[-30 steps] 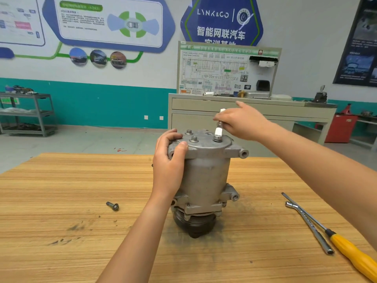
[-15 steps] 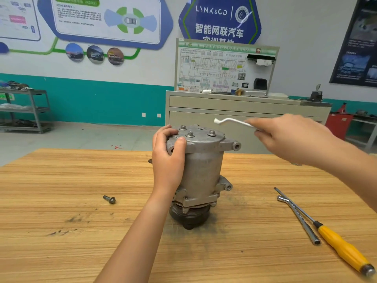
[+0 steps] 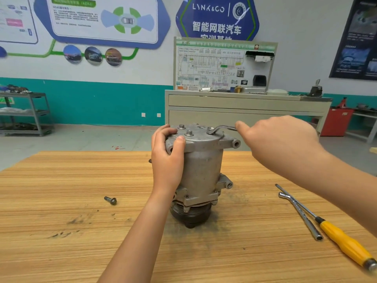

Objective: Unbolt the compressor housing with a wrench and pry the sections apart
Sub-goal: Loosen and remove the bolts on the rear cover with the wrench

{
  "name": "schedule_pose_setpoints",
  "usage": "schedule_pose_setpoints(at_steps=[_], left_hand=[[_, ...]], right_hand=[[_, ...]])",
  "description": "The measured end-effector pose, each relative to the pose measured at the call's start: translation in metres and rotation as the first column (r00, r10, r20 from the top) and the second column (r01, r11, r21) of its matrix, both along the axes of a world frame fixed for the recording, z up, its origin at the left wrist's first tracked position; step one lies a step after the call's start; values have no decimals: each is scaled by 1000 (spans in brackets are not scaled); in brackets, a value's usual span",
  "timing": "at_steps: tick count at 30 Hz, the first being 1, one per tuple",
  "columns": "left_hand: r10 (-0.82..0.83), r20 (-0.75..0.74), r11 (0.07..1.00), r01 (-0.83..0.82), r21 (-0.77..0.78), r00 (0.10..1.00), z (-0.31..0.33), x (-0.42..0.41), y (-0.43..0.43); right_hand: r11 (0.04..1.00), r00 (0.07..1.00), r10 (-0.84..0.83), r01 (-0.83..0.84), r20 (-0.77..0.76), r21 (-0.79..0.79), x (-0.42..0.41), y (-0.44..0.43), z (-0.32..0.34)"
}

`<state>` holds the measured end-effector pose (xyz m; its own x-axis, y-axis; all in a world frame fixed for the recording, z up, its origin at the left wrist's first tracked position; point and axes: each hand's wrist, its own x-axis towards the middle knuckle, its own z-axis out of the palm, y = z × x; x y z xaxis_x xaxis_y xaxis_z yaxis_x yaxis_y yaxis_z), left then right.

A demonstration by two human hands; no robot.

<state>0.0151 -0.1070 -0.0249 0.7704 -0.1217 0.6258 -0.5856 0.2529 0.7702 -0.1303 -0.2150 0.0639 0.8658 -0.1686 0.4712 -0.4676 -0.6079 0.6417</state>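
Gripping the compressor housing (image 3: 202, 166) top, left hand (image 3: 167, 158) steadies it; right hand (image 3: 279, 141) holds wrench (image 3: 221, 128) on bolt.

Looks like a training workshop. The back wall (image 3: 306, 27) is white up top with a teal band (image 3: 98, 103) along the bottom, and there are big blue and green info posters (image 3: 102, 19) on it, plus a blue sign (image 3: 217, 17) reading LYNK&CO. A dark poster (image 3: 359, 37) hangs far right. Grey concrete floor (image 3: 81, 137). A beige cabinet (image 3: 244, 109) stands in the middle with a wiring-diagram board (image 3: 214, 66) on top. Grey metal shelf rack (image 3: 30, 113) on the left holds cluttered stuff, red box thing (image 3: 336, 121) on the right. Wood-grain table (image 3: 61, 231) up front.
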Motion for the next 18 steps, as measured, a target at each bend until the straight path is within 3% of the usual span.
schedule_pose_setpoints(at_steps=[2, 4, 6, 10, 14, 18], left_hand=[[-7, 10, 1000, 7, 8, 1000, 0, 2, 1], [-18, 20, 1000, 18, 16, 1000, 0, 6, 2], [-54, 10, 998, 54, 12, 999, 1, 9, 3], [-135, -22, 991, 135, -19, 991, 2, 17, 6], [-164, -29, 986, 163, -15, 986, 1, 22, 6], [-166, -35, 986, 166, -10, 985, 0, 22, 6]], right_hand=[[1000, 998, -6, 6, 59, -8, -3, -7, -9], [970, 946, 235, -244, 225, 13, -1, -31, -16], [880, 827, 453, -476, 333, -15, 8, -60, -24], [815, 760, 475, -570, 444, 106, 59, -89, -34], [717, 770, 543, -632, 334, 293, 113, -84, -13], [743, 776, 605, -631, 180, 223, 125, -86, 10]])
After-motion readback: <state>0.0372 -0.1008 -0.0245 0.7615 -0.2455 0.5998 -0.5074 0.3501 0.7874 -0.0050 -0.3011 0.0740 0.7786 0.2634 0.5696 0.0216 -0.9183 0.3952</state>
